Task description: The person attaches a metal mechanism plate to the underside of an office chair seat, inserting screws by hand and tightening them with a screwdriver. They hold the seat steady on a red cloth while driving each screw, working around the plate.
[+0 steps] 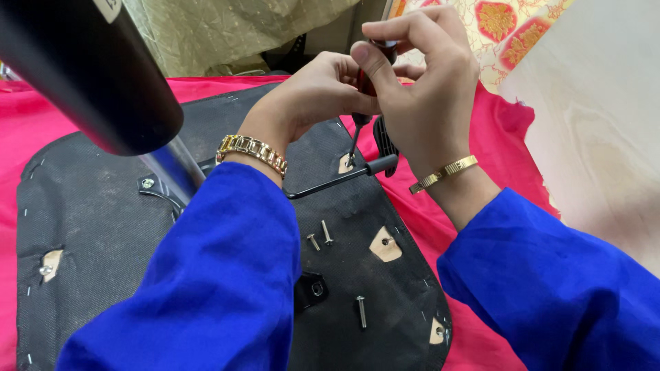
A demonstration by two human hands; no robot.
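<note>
Pink cloth (pixel 27 124) beneath an upturned chair seat (pixel 103 227) covered in black fabric, both hands on a screwdriver.

Reading left to right: a black cylinder (pixel 89 69) with a metal shaft enters from 10 o'clock; a screw (pixel 147 183) sits in a black bracket just below it. At centre, the left hand (pixel 313 93) (gold link bracelet at the wrist) curls its fingers around the red-and-black handle of the screwdriver (pixel 364 86). The right hand (pixel 419 82) pinches the top of that handle between thumb and forefinger, at 12 o'clock. The tip meets a tan cut-out in the fabric, beside a black lever (pixel 344 175). Three loose bolts (pixel 326 233) lie on the seat toward 6 o'clock. Blue sleeves (pixel 227 275) cover both forearms.
</note>
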